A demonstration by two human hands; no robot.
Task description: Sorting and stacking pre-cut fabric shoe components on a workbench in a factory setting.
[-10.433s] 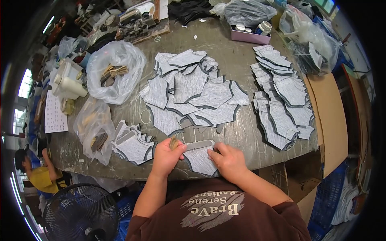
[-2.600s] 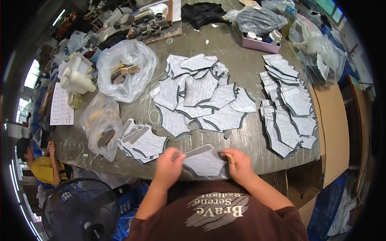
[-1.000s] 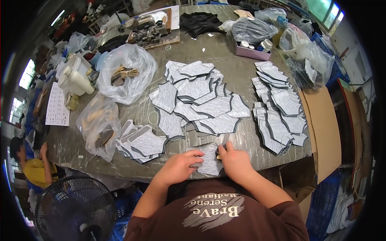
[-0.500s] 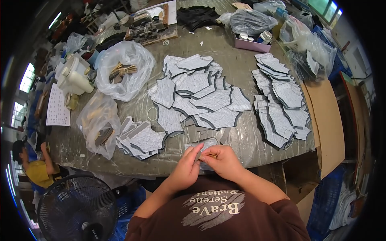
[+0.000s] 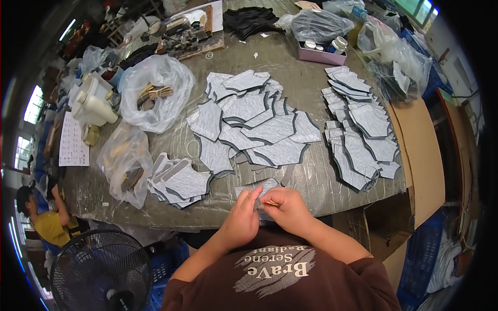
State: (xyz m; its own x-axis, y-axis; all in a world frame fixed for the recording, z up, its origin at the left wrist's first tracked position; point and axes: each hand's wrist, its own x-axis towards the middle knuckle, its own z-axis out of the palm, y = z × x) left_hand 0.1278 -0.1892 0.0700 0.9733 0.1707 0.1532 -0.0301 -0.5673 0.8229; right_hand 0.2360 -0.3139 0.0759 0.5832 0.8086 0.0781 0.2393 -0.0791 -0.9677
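Observation:
Both hands meet at the table's near edge. My left hand is raised with its fingers together, closed on something greyish that I cannot make out. Against it, my right hand pinches small thin tan strips, which mostly hide behind its fingers. Just beyond my fingertips lies a grey speckled cut piece, with a narrow dark grey strip beside it. A large loose pile of grey, dark-edged cut pieces spreads over the middle. To the left is a smaller stack of such pieces.
Overlapping rows of cut pieces line the table's right side. Two clear plastic bags with tan bundles stand left. A pink box of bottles is at the back. Below the table are a black fan and cardboard.
My right hand has tilted slightly, and less of the tan strips shows between my fingers. The view has shifted a little; the piles look the same.

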